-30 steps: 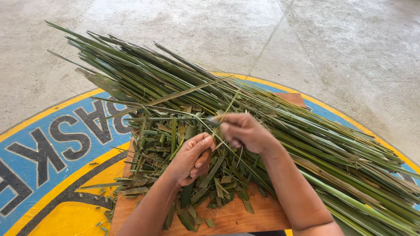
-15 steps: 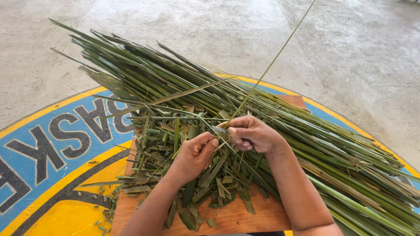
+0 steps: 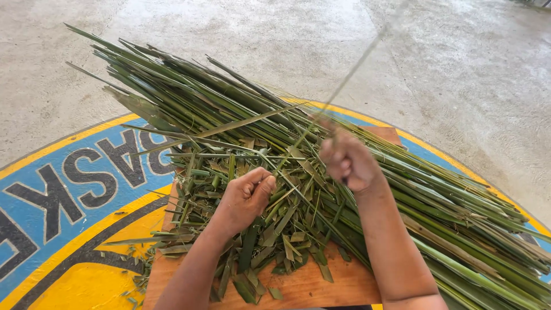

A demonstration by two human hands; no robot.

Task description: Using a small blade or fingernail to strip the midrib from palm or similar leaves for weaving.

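Observation:
My left hand (image 3: 245, 196) is closed in a fist over a heap of cut green leaf pieces (image 3: 270, 229) on a wooden board (image 3: 310, 287). It pinches the lower end of a thin leaf rib (image 3: 350, 77) that slants up to the upper right. My right hand (image 3: 348, 162), blurred by motion, is closed around the same rib a little higher, above the pile of long green palm leaves (image 3: 241, 117).
The long leaves fan from the upper left to the lower right across the board. Under them lies a painted floor circle (image 3: 69, 189) in blue and yellow with large black letters. Grey concrete floor (image 3: 459, 63) stretches beyond.
My right hand has lifted up and to the right along the thin rib, which now stands out as a blurred upward line. My left hand closed into a fist and stayed low.

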